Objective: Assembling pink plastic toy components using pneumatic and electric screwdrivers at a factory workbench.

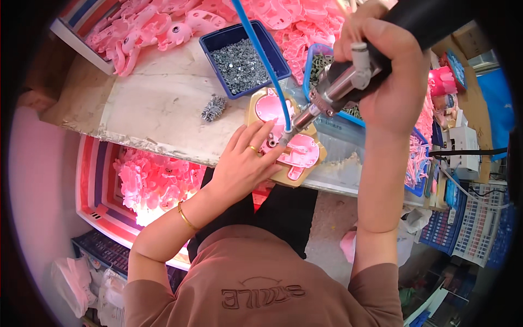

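My right hand is wrapped round a powered screwdriver with a black body and a metal nose, slanting down to the left. A blue hose joins it near the tip. The tip meets a pink plastic shell lying in a tan fixture at the table's front edge. My left hand lies over the fixture's left side, fingers stretched out and touching the shell near the tip. It wears a ring and a bracelet. What lies under its fingers is hidden.
A dark blue bin of small screws stands behind the fixture. Left of it sits a spiky clump of screws. Pink shells heap along the back. A blue-rimmed bin holds small metal parts. More pink pieces fill a box below the table.
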### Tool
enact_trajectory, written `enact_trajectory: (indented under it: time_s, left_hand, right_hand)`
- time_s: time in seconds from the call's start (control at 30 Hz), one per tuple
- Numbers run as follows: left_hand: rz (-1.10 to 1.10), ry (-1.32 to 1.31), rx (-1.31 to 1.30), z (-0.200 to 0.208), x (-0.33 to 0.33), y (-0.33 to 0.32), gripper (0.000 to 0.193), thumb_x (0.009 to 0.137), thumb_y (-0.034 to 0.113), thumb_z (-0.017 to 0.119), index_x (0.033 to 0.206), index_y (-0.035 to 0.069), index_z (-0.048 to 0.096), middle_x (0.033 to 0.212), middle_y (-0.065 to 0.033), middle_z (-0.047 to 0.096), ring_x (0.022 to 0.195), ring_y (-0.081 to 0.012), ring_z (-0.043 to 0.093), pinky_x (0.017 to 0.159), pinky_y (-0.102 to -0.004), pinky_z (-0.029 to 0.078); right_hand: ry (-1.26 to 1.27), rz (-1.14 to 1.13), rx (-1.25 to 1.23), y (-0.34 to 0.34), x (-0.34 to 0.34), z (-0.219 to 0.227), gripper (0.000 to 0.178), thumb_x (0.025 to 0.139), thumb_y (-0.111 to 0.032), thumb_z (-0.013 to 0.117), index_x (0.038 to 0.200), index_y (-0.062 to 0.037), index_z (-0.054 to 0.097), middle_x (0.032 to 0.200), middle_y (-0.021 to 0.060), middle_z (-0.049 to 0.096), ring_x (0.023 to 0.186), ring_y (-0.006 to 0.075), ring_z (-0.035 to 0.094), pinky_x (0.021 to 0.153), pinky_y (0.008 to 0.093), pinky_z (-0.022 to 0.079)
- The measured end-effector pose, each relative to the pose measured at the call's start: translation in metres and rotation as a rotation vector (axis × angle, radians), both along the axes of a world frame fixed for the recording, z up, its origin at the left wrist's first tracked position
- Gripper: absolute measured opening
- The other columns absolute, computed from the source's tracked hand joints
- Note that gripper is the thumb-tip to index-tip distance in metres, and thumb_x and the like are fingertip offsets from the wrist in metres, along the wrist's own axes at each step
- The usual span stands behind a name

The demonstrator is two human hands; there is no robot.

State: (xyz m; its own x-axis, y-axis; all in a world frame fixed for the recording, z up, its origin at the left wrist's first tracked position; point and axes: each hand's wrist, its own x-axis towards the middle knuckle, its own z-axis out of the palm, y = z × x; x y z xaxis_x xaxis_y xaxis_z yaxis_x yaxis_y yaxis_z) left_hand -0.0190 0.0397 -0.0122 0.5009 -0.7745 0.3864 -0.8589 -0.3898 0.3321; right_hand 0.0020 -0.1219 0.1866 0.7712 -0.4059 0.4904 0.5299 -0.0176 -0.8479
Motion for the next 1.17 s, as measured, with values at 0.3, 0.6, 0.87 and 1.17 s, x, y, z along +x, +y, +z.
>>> enact_trajectory:
  time_s: [0.3,0.6,0.87,1.17]
  left_hand:
    - [-0.016,0.010,0.012,0.000,-0.001,-0.002,0.045,0.084,0.036,0.072,0.124,0.019,0.063,0.141,-0.0159,0.048,0.134,-0.0330,0.041,0.111,-0.0496,0.035]
    - [-0.014,-0.041,-0.001,-0.004,-0.006,-0.007,0.041,0.083,0.032,0.073,0.120,0.016,0.064,0.140,-0.0175,0.049,0.133,-0.0356,0.042,0.111,-0.0512,0.035]
    - [-0.145,0.020,-0.135,0.019,0.003,-0.007,0.024,0.078,0.011,0.075,0.100,0.010,0.065,0.124,-0.0097,0.058,0.127,-0.0340,0.049,0.111,-0.0512,0.036]
    - [0.092,0.462,0.422,0.157,0.028,0.145,0.011,0.068,0.008,0.073,0.079,0.006,0.074,0.078,-0.0124,0.065,0.095,-0.0310,0.067,0.096,-0.0364,0.050]
  right_hand:
    - [-0.367,0.574,0.269,-0.001,0.000,-0.039,0.057,0.079,-0.003,0.059,0.131,0.0069,0.038,0.070,0.0090,0.058,0.054,0.0153,0.055,0.052,0.0264,0.046]
    - [-0.548,0.106,-0.155,-0.019,0.007,-0.055,0.038,0.082,0.005,0.065,0.117,0.0023,0.049,0.072,0.0014,0.059,0.058,0.0084,0.055,0.054,0.0229,0.045]
    - [-0.090,-0.299,-0.272,-0.074,-0.022,0.057,0.033,0.091,-0.018,0.068,0.115,0.0017,0.055,0.075,0.0043,0.060,0.061,0.0101,0.057,0.056,0.0227,0.047]
    - [0.528,-0.355,-0.577,-0.278,0.030,-0.039,0.047,0.099,-0.036,0.058,0.132,-0.0022,0.060,0.116,0.0230,0.066,0.097,0.0281,0.069,0.093,0.0334,0.055]
